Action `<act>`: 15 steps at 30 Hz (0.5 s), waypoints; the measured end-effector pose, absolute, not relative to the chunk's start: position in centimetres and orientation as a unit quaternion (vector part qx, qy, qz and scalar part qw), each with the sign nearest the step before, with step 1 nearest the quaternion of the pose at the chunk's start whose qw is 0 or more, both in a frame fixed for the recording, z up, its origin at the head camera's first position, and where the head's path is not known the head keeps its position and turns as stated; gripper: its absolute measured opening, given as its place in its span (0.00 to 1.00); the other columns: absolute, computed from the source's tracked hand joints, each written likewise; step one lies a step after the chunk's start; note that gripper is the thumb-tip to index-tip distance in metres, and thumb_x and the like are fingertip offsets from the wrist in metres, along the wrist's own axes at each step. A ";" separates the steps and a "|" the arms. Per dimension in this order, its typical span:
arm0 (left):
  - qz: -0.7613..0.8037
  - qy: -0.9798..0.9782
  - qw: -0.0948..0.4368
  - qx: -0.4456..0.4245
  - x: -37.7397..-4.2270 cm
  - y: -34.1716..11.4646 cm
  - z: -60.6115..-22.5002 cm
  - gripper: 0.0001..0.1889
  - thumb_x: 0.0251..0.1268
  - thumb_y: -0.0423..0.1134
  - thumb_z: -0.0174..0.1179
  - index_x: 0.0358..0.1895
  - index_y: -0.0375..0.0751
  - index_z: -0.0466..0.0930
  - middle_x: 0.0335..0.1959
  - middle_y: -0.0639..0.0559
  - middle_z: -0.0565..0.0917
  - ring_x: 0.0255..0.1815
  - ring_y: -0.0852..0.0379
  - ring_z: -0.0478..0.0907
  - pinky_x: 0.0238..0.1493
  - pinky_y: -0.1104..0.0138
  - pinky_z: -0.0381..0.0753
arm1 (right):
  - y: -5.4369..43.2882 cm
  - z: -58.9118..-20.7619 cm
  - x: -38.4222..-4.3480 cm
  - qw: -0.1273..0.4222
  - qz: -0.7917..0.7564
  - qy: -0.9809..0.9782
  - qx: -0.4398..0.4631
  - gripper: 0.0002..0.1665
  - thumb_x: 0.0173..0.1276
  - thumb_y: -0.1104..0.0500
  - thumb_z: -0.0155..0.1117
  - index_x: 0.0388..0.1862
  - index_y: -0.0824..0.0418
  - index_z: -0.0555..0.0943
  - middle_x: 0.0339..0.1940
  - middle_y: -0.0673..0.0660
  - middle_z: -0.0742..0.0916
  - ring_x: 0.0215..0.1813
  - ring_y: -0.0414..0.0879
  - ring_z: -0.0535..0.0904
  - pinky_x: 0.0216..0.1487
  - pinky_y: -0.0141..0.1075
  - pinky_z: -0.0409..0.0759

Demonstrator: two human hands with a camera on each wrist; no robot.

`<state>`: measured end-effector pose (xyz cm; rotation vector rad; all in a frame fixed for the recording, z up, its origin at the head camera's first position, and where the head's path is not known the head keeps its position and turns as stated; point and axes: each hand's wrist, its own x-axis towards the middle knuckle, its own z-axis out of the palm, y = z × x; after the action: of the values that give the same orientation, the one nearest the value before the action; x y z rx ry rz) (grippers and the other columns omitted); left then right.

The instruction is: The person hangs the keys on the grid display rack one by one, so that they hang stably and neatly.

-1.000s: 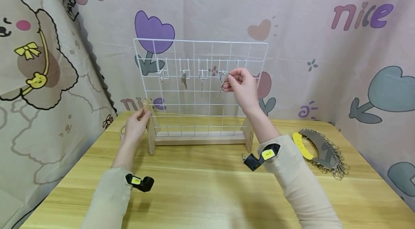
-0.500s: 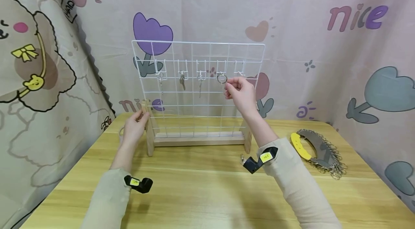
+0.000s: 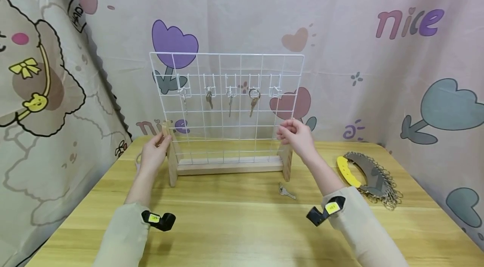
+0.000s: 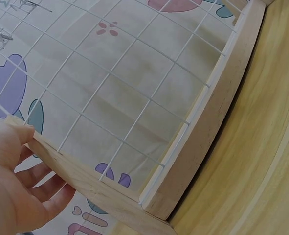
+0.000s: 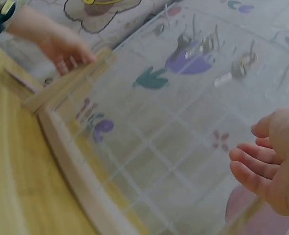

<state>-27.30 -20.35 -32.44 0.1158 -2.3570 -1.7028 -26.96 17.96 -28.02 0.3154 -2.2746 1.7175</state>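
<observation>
A white wire grid rack in a wooden stand stands on the table. My left hand grips the top of the stand's left post, thumb on one side and fingers on the other. Keys on rings hang from several hooks, among them a brass-coloured key fourth from the left. The rightmost hook bears no key. In front of the grid's right side, my right hand has loosely bent fingers and holds nothing. A loose key lies on the table below it.
On the right of the table lies a grey curved plate with a yellow grip and many metal rings along its edge. Behind the left hand, a pale looped object is partly hidden. A printed curtain hangs behind the table.
My right hand has let go of the brass-coloured key, which now hangs from its hook, and has moved down and to the right. The left hand keeps its grip on the post.
</observation>
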 end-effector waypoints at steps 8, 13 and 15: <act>-0.584 -0.803 0.112 0.041 -27.3 -20.2 -32.7 0.33 0.72 0.51 0.44 0.72 0.37 0.48 0.69 0.35 0.59 0.66 0.42 0.60 0.64 0.56 0.64 | 21.8 -32.9 -25.7 0.086 0.580 -0.806 0.083 0.17 0.69 0.64 0.55 0.49 0.76 0.71 0.40 0.69 0.83 0.35 0.42 0.81 0.38 0.37 0.83; -0.586 -0.801 0.112 0.041 -27.3 -20.2 -32.6 0.32 0.72 0.51 0.43 0.72 0.37 0.48 0.69 0.35 0.58 0.66 0.42 0.59 0.64 0.56 0.64 | 23.5 -35.5 -25.0 0.054 0.576 -0.812 0.079 0.18 0.68 0.65 0.56 0.51 0.78 0.70 0.39 0.69 0.82 0.38 0.49 0.81 0.37 0.34 0.83; -0.585 -0.802 0.113 0.041 -27.2 -20.2 -32.5 0.32 0.72 0.51 0.43 0.72 0.36 0.49 0.69 0.35 0.58 0.66 0.42 0.59 0.65 0.56 0.64 | 23.8 -36.3 -24.7 0.039 0.570 -0.816 0.085 0.19 0.67 0.66 0.56 0.51 0.80 0.70 0.39 0.68 0.82 0.37 0.49 0.80 0.37 0.34 0.82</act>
<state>-27.23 -20.20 -32.48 0.1191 -2.3525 -1.7160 -24.75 23.78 -36.35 0.2592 -2.5018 1.7485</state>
